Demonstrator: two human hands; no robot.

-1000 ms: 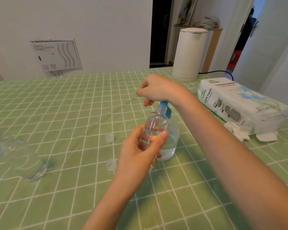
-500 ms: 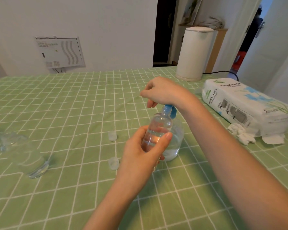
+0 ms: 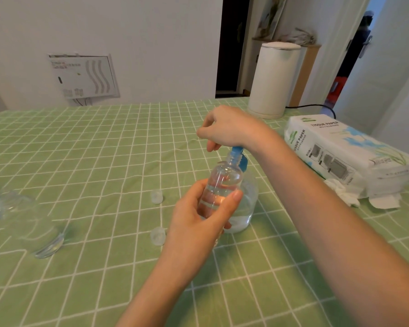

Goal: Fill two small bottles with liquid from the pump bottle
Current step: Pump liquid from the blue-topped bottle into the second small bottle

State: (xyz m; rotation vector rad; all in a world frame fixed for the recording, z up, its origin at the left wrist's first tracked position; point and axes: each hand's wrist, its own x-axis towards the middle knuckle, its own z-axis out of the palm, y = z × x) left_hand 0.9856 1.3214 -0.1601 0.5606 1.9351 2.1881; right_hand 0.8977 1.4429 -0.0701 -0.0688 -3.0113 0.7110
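My left hand point(image 3: 198, 223) grips a small clear bottle point(image 3: 223, 182), held upright and partly filled with clear liquid. Its open neck sits just under the blue spout of the pump bottle point(image 3: 244, 213), which stands right behind it on the table. My right hand point(image 3: 229, 131) rests on top of the blue pump head point(image 3: 240, 156) with its fingers curled down over it. Two small clear caps point(image 3: 156, 196) point(image 3: 158, 236) lie on the cloth to the left of my hands. Another clear bottle point(image 3: 26, 223) lies on its side at the far left.
A green checked cloth point(image 3: 104, 161) covers the table. A tissue paper pack point(image 3: 340, 147) and crumpled tissues point(image 3: 345, 194) lie at the right. A white cylindrical appliance point(image 3: 273, 79) with a black cord stands at the far edge.
Both hands keep their hold and place; the small bottle stays under the spout. Only the camera view has shifted slightly.
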